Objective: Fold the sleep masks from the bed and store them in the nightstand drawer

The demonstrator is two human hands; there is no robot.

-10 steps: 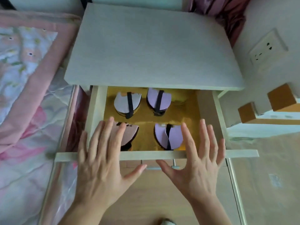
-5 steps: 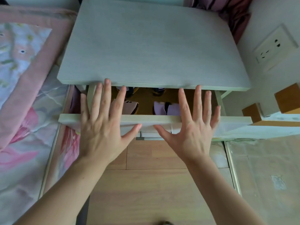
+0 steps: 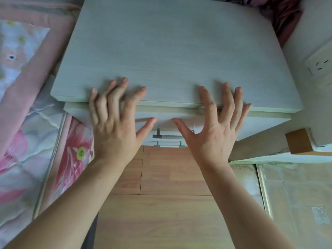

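The pale grey nightstand (image 3: 170,51) fills the upper middle of the head view. Its drawer (image 3: 165,115) is pushed in, with only the front panel and a metal handle (image 3: 167,136) showing. The folded sleep masks are hidden inside. My left hand (image 3: 115,126) lies flat against the left half of the drawer front, fingers spread and straight. My right hand (image 3: 213,128) presses the right half the same way, fingertips reaching over the nightstand's front edge.
The bed with a pink floral quilt (image 3: 23,105) borders the nightstand on the left. A wall socket (image 3: 319,65) and a wooden block (image 3: 298,141) are at the right. Wood flooring (image 3: 161,203) lies below, with a second drawer handle (image 3: 168,145) under the first.
Both hands pushed the drawer from wide open to fully in. The masks inside went out of sight under the nightstand top.
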